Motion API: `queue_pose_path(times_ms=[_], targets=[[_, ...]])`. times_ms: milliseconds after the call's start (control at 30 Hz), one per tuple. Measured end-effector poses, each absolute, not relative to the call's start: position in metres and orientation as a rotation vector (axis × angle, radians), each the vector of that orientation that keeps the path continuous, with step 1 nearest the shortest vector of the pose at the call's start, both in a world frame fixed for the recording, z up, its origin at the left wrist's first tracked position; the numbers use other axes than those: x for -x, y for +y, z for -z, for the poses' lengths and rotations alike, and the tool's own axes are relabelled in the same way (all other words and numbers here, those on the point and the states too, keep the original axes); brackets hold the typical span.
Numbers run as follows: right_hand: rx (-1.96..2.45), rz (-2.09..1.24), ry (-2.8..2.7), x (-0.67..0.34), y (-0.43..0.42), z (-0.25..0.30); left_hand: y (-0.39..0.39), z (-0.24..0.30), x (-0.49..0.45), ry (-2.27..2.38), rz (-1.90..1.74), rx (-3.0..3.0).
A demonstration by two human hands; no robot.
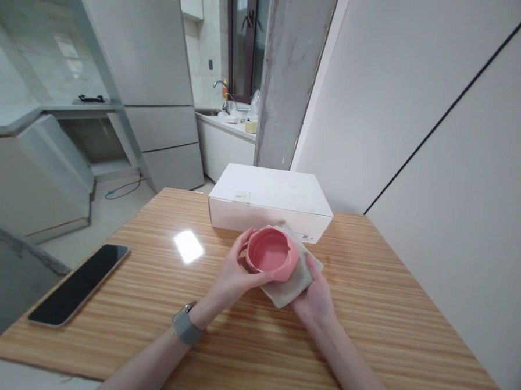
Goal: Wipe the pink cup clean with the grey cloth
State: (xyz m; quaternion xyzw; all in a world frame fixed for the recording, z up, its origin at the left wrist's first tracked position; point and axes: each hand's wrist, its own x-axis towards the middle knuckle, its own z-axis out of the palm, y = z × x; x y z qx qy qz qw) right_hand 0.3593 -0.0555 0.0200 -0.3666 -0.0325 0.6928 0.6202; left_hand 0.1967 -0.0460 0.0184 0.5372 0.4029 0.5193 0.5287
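Note:
A small pink bowl [270, 255] is held just above the wooden table [150, 305], tilted with its opening toward me. My left hand [234, 275] wraps its fingers round the bowl's left rim and side. My right hand [316, 300] holds a beige cloth [297, 275] pressed against the bowl's right side and underside. A grey watch sits on my left wrist [186, 325].
A white rectangular box [271, 198] lies on the table just behind the bowl. A black phone [81, 283] lies face up near the table's left edge. A white wall runs along the right. Beyond the table are a fridge and a counter with a sink.

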Motion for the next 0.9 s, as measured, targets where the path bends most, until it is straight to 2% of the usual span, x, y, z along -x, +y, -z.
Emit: queue_pose_path(times_ms=[667,900], targets=[[0.928,-1.798,-0.312,-0.380,-0.053,-0.022,-0.040,-0.029,-0.184,0.835,-1.254,-1.613],[0.958,-1.882,-0.420,-0.392,-0.051,-0.019,-0.040,-0.026,-0.185,0.893,-1.250,-1.509]])
